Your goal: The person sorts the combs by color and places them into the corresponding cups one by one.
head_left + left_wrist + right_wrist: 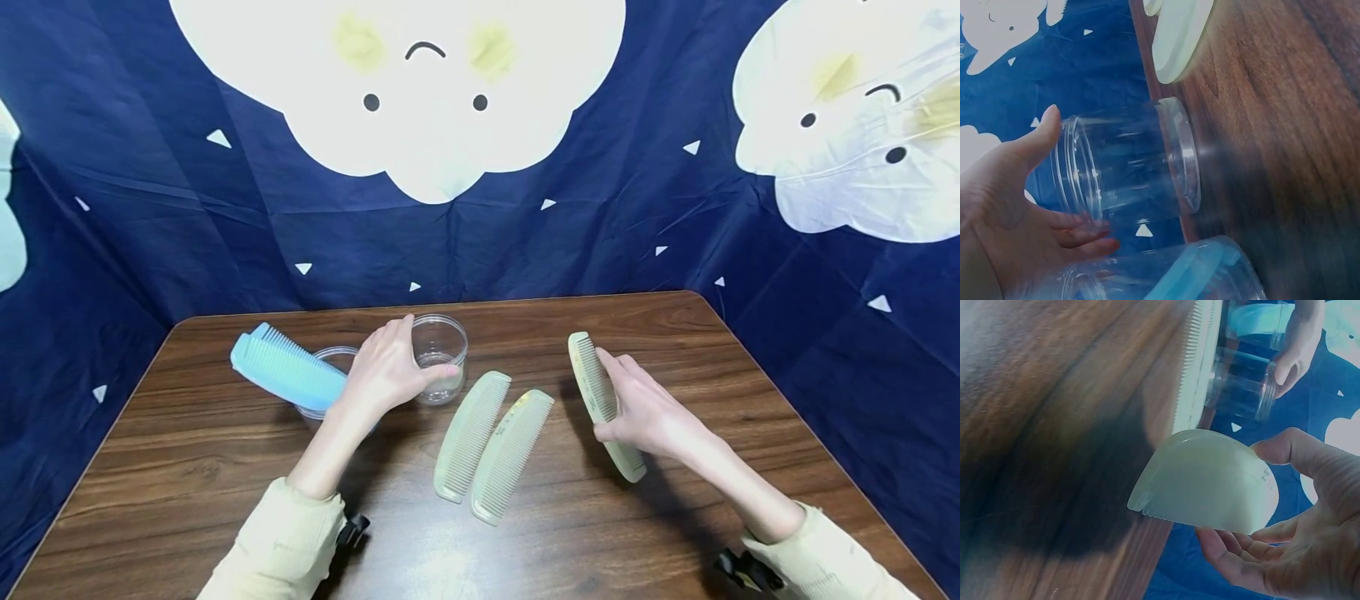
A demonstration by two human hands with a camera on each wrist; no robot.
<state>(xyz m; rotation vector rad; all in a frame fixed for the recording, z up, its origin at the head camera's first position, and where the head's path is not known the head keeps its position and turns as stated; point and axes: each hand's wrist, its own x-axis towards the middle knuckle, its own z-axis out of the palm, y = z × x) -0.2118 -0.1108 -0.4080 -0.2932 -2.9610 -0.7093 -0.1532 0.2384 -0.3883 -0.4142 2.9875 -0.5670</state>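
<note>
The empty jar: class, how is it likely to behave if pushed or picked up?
The empty jar is probably light, since its walls look thin. Its smooth, shiny side may slip against the left hand. Upright on a flat base, it seems likelier to slide than roll.

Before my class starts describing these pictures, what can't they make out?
Head view: the markings on the held comb are too small to read.
Head view: the left hand hides part of the container bearing blue combs.
Head view: the right hand covers part of the held comb.
Left wrist view: the bottom edge cuts off that container; the top edge cuts off a pale green comb.
</note>
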